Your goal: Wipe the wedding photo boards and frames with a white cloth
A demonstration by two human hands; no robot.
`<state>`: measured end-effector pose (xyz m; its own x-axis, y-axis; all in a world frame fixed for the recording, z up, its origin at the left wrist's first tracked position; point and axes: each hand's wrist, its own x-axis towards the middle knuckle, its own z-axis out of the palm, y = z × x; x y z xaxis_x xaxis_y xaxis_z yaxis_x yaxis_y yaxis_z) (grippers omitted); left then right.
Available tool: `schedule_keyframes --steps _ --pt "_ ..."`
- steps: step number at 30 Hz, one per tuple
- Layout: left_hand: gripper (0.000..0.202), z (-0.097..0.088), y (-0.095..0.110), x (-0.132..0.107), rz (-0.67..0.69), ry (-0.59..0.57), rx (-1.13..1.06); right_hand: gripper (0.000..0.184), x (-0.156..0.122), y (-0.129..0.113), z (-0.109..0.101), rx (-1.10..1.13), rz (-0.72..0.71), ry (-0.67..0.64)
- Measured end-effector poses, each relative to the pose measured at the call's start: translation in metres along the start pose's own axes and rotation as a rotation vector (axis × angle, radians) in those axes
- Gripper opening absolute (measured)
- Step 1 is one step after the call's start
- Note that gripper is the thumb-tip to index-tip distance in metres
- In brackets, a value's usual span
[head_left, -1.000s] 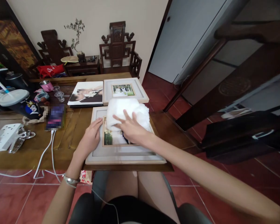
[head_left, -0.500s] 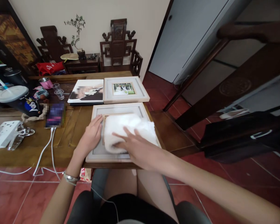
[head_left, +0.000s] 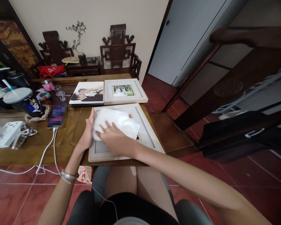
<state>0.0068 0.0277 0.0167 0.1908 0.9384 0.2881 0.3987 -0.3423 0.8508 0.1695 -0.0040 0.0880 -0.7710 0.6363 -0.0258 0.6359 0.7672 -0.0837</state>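
Note:
A light wooden picture frame (head_left: 156,142) with a pale grey mat lies flat at the table's near edge. On it rests a white, fluffy folded cloth (head_left: 121,118), covering most of the middle. My right hand (head_left: 114,139) presses on the cloth from above, its fingers spread. At the frame's left edge, my left hand (head_left: 87,132) stands on its side with straight fingers, touching the edge beside the cloth. It holds nothing. Small dark and gold parts of the frame's inner opening show past the cloth.
Behind lie another frame with a photo (head_left: 125,99) and a white-edged picture panel (head_left: 86,93). To the left are a phone (head_left: 56,115) with white cables, a power strip (head_left: 8,134), a lidded cup (head_left: 18,95) and a pink mug (head_left: 48,85). A dark wooden chair (head_left: 208,84) stands right.
My right hand has slid the cloth left across the frame, uncovering its right side. My left hand has turned from lying flat on the frame onto its edge.

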Motion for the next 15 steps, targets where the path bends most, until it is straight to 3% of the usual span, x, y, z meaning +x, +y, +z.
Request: schedule_keyframes --steps 8,15 --pt "0.068 0.003 0.009 0.002 0.050 -0.050 0.248 0.033 -0.052 -0.026 -0.011 0.032 -0.161 -0.137" --pt "0.055 0.009 0.017 0.004 0.011 0.147 0.238 0.030 -0.048 -0.041 -0.009 0.074 -0.127 -0.061"
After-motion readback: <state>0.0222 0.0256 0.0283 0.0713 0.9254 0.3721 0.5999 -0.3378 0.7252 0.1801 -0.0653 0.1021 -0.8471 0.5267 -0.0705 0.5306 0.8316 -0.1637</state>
